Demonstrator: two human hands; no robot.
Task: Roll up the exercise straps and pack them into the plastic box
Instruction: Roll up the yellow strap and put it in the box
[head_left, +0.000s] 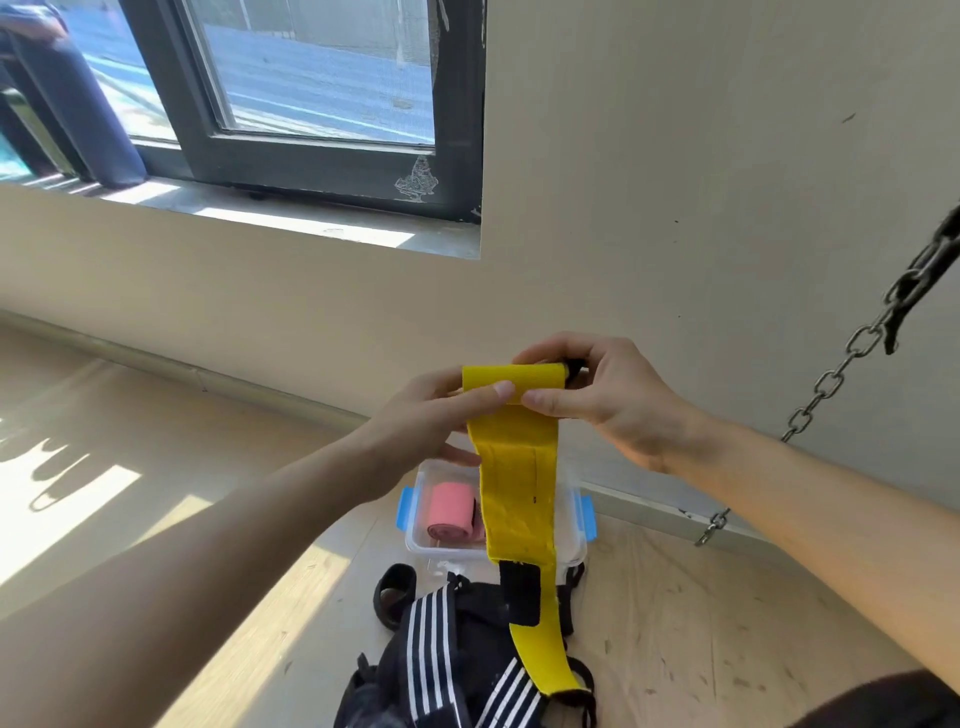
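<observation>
Hanging yellow strap (519, 493) covers much of the plastic box (422, 546) below

No legible text, label, brand or number, pale scratched mark (415, 182) on the dark window frame (337, 171), too indistinct to read.

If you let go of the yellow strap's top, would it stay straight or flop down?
Probably flop: the yellow strap hangs limp from the left hand and right hand, its tail curving in front of the black striped straps. It looks like thin cloth, so likely light.
</observation>
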